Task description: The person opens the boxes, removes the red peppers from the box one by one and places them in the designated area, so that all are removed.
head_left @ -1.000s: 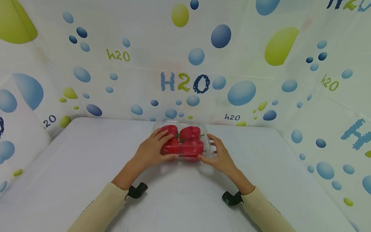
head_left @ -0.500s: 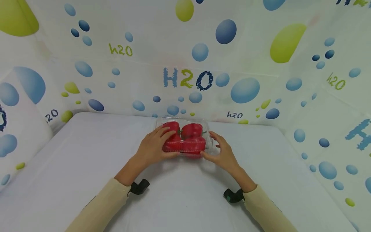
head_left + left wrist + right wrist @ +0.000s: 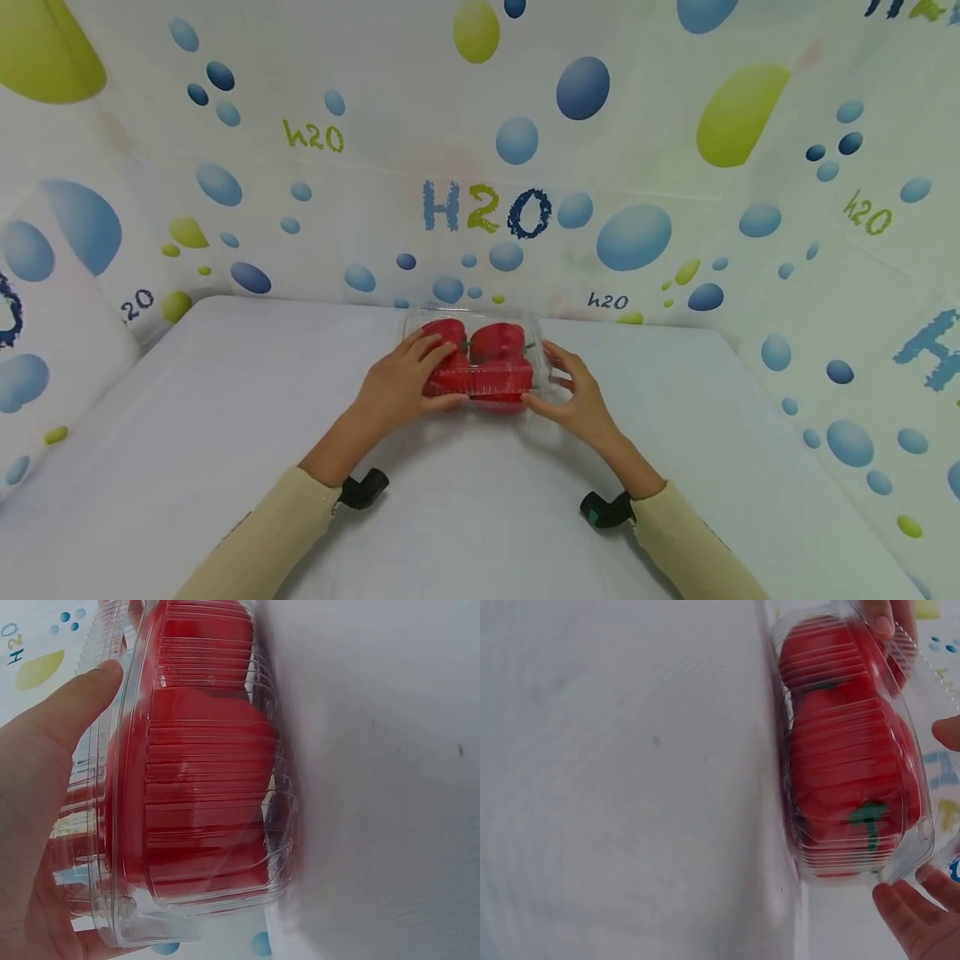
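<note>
A clear plastic container (image 3: pixel 474 395) with several red bell peppers (image 3: pixel 498 342) sits near the table's far edge, its ribbed side (image 3: pixel 202 795) filling much of the left wrist view. My left hand (image 3: pixel 393 387) grips its left part, fingers spread over the top and thumb along the front rim. On the right, my right hand (image 3: pixel 577 404) holds the corner, with the thumb at the front and the fingers at the right side. The right wrist view shows the fingertips (image 3: pixel 900 900) against the container's edge and a green stem (image 3: pixel 868 817) through the plastic.
White cloth covers the table (image 3: pixel 480 517). Behind it and along both sides hangs a white sheet (image 3: pixel 420 100) printed with blue and green spots and H2O lettering. A black wrist device (image 3: pixel 365 489) shows at the left cuff, another (image 3: pixel 606 510) at the right.
The head view has shifted slightly. Both hands keep their places on the container, which has not visibly moved on the table.
</note>
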Demonstrator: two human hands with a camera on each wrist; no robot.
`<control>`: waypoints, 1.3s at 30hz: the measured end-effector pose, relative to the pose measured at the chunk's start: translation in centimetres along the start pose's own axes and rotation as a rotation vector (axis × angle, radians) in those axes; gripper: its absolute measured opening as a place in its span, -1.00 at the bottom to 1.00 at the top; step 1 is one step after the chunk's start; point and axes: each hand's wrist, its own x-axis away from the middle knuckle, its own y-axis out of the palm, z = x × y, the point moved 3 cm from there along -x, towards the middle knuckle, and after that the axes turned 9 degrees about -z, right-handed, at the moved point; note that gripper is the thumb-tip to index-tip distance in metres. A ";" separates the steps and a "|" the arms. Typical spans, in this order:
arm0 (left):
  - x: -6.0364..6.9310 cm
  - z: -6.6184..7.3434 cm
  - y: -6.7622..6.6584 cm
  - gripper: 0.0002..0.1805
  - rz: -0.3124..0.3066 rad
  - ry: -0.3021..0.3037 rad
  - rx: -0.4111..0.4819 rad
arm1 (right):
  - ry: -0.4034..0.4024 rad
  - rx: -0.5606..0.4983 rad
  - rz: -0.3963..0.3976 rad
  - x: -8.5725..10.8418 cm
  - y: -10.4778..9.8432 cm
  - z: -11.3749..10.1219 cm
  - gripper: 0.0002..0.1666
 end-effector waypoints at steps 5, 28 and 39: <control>0.1 0.1 0.2 -0.14 0.028 0.005 -0.014 | 0.032 -0.042 -0.018 0.2 0.2 -0.1 -0.02; 0.3 0.3 0.4 -0.13 0.127 -0.025 0.016 | 0.018 -0.015 -0.039 0.5 -0.6 -4.1 -0.11; 0.7 0.0 0.3 0.17 0.006 -0.240 0.288 | 0.013 -0.010 -0.031 0.5 -0.7 -4.0 -0.11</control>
